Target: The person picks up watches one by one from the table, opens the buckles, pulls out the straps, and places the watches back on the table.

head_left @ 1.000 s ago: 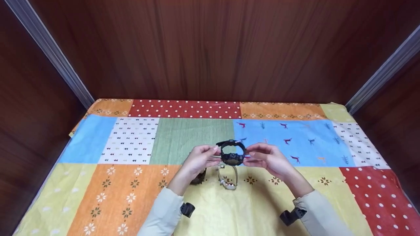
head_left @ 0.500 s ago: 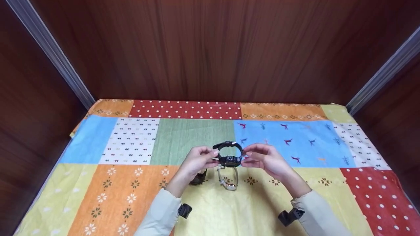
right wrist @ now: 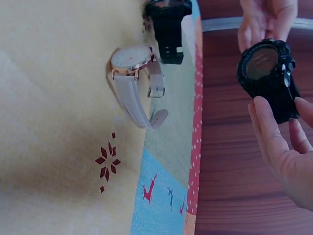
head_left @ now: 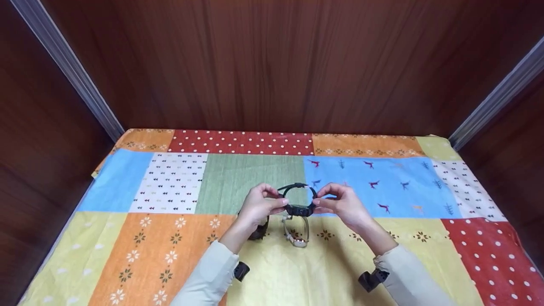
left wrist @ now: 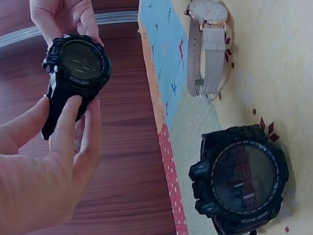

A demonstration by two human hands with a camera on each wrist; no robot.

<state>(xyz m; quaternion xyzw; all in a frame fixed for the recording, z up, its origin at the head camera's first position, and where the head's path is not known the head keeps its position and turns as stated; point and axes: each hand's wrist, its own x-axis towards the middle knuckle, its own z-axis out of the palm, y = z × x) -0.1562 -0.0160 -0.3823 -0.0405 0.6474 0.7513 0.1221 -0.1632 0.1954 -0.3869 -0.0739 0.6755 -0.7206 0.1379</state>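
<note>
Both hands hold a black sports watch [head_left: 299,210] up above the cloth, its strap forming a loop. My left hand [head_left: 259,205] pinches the strap on the left side between thumb and fingers. On the opposite side, my right hand [head_left: 345,205] pinches the strap likewise. The left wrist view shows the round dark face of this held watch [left wrist: 80,61]. Below the hands lies a watch with a pale strap, white dial and rose-gold case [right wrist: 131,59]. Left of it rests a second black digital watch [left wrist: 242,178], partly hidden by my left wrist in the head view.
A patchwork-print cloth [head_left: 272,272] covers the table. Dark wood panels [head_left: 272,63] rise behind it and at both sides, with grey metal strips [head_left: 68,63] at the corners. Black wrist cameras [head_left: 374,279] sit on both sleeves.
The held watch has tilted so its face shows more edge-on to the head view, and it has shifted slightly left. Both hands have moved a little with it. The watches on the cloth stay put.
</note>
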